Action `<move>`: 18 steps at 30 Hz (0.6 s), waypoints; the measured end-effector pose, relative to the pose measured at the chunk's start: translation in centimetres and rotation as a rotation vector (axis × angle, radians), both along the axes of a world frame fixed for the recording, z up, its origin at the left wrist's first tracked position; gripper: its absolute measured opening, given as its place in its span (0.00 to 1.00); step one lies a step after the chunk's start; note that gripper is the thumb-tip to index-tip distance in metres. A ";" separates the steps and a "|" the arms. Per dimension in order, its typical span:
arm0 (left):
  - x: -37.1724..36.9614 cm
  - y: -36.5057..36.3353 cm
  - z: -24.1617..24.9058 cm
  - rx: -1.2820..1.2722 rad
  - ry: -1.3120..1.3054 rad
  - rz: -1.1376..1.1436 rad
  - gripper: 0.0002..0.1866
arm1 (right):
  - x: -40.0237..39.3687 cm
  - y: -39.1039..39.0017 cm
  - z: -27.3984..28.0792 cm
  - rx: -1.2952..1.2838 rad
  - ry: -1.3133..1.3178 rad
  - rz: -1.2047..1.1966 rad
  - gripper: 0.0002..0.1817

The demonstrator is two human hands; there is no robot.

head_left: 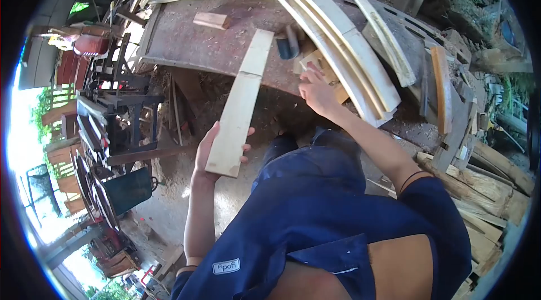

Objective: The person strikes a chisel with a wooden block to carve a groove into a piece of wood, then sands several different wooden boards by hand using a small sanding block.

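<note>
A pale wooden plank (236,114), marked by a dark line across it, is gripped near its lower end by the left hand (209,150), thumb on one edge and fingertips showing at the other, its far end overlapping the red-brown workbench (186,40) in view. The right hand (318,91), fingers curled, is at small wood pieces by the bench edge, and whether it grips any I cannot tell; beyond lie a dark blue cup (288,48), long grooved curved timbers (360,60) and a short wood block (211,20).

Two hands (207,149) (319,95), one held board (239,102), one shirt label (226,267), one reddish tabletop (186,35).
</note>
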State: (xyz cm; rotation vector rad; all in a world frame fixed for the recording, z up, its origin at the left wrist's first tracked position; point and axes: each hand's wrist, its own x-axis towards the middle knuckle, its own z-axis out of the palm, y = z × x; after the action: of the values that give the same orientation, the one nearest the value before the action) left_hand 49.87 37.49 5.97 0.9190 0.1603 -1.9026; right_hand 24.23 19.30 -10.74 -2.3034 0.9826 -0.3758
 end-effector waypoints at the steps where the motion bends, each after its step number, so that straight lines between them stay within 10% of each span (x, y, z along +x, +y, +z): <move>1: -0.3 0.2 0.2 -0.014 -0.010 0.022 0.33 | -1.5 0.2 0.4 -0.005 0.018 -0.021 0.11; 10: -3.7 0.3 -0.1 0.028 -0.003 0.133 0.32 | -29.6 -2.8 3.8 -0.651 0.377 -1.120 0.19; 18: -4.1 0.4 -0.8 -0.006 -0.031 0.079 0.32 | -26.7 -3.7 3.4 -0.173 0.553 -0.892 0.19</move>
State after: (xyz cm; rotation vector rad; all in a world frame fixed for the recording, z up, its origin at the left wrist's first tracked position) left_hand 45.78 37.90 5.17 0.9246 0.1703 -1.8146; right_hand -2.44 15.58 -7.30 -2.0125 2.3306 -0.1576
